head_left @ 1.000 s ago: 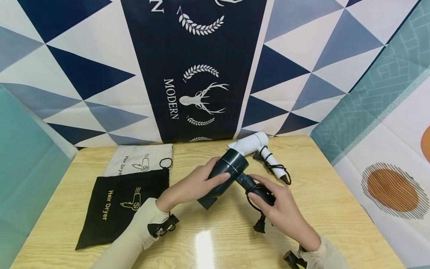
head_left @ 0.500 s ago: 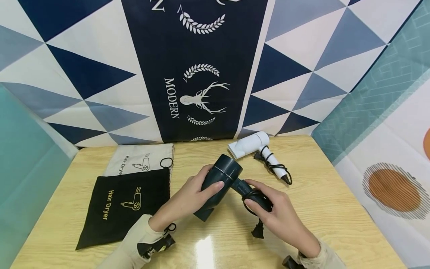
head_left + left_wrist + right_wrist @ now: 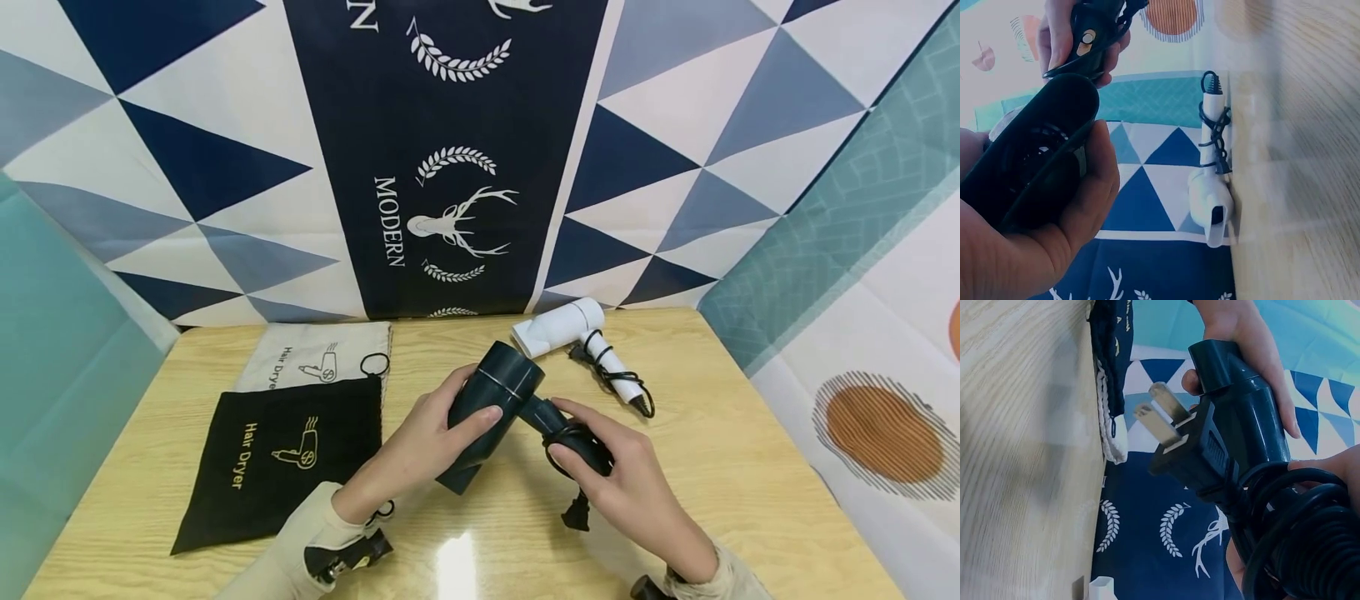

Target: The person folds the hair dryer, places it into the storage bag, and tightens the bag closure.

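Both hands hold a dark hair dryer (image 3: 501, 385) above the table. My left hand (image 3: 426, 442) grips its barrel, thumb across the top and the nozzle pointing down toward me. Around the handle, where the black cord is wound, my right hand (image 3: 622, 467) is curled. The dryer's plug (image 3: 1188, 447) dangles below the handle, its two prongs showing in the right wrist view. In the left wrist view the dryer's dark nozzle opening (image 3: 1041, 156) faces the camera. Behind lies a white hair dryer (image 3: 558, 327) on the table, a black cord wrapped about its handle.
To the left, a black drawstring pouch (image 3: 277, 467) printed "Hair Dryer" partly covers a white pouch (image 3: 300, 354) of the same print. The wooden table (image 3: 697, 483) ends at a patterned cloth backdrop (image 3: 457, 167) behind, with more cloth at both sides.
The dark hair dryer has come slightly toward me and left, off its overlap with the white dryer. Both hands keep their hold; the last half second shows almost no motion.
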`<state>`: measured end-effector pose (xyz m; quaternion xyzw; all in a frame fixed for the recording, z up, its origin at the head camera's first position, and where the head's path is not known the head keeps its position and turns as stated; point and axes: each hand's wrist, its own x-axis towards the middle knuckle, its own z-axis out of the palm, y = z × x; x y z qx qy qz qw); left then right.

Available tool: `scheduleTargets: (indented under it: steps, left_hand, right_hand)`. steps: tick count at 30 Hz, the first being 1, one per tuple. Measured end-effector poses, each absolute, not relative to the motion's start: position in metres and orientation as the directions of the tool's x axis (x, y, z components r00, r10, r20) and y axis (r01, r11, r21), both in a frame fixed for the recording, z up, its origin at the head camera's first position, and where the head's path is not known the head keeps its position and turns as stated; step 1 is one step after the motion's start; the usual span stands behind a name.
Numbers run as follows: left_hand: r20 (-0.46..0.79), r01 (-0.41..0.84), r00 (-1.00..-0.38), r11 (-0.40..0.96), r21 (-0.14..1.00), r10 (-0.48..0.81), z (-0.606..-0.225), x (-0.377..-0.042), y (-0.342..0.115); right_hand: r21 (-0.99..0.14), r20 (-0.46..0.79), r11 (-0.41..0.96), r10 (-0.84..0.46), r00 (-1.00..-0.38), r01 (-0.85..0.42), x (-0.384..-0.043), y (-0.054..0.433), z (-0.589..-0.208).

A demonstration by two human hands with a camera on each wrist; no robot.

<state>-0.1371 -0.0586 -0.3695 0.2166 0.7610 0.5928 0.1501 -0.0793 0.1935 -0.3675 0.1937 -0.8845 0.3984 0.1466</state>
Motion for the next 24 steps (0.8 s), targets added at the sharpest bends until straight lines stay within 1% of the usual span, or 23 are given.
scheduleTargets:
  steps: [3,6,7,9,12,13,14,16,19,24]
  left_hand:
    - [0.025,0.157,-0.855,0.212,0.965,0.518,-0.367,-0.138,-0.063]
    - [0.014,0.154,-0.85,0.223,0.963,0.526,-0.363,-0.142,-0.068]
    - [-0.003,0.126,-0.849,0.208,0.97,0.529,-0.363,-0.145,-0.07]
    - [-0.054,0.025,-0.831,0.134,0.991,0.553,-0.361,-0.15,-0.075]
    - [-0.116,-0.149,-0.784,-0.002,0.989,0.61,-0.362,-0.158,-0.083]
    - [-0.129,-0.194,-0.771,-0.037,0.98,0.624,-0.362,-0.159,-0.085]
    - [-0.128,-0.214,-0.761,-0.06,0.975,0.636,-0.361,-0.16,-0.087]
    - [-0.109,-0.205,-0.762,-0.078,0.976,0.638,-0.36,-0.16,-0.09]
    - [-0.079,-0.159,-0.786,-0.078,0.984,0.613,-0.357,-0.159,-0.091]
    - [-0.017,-0.077,-0.813,-0.079,0.994,0.582,-0.351,-0.155,-0.091]
  right_hand:
    - [-0.695,0.337,0.592,-0.233,-0.912,-0.407,-0.081,0.191,-0.367]
    - [-0.733,0.273,0.57,-0.253,-0.928,-0.371,-0.086,0.189,-0.365]
    - [-0.739,0.262,0.564,-0.264,-0.928,-0.369,-0.088,0.188,-0.365]
    - [-0.733,0.266,0.561,-0.284,-0.921,-0.384,-0.093,0.186,-0.363]
    - [-0.72,0.271,0.562,-0.311,-0.911,-0.406,-0.101,0.182,-0.359]
    - [-0.717,0.272,0.561,-0.322,-0.907,-0.414,-0.104,0.18,-0.358]
    - [-0.718,0.268,0.557,-0.332,-0.905,-0.417,-0.106,0.179,-0.356]
    - [-0.73,0.253,0.543,-0.347,-0.903,-0.414,-0.11,0.177,-0.353]
    - [-0.755,0.247,0.51,-0.364,-0.898,-0.413,-0.113,0.176,-0.349]
    - [-0.749,0.317,0.47,-0.363,-0.876,-0.466,-0.115,0.176,-0.346]
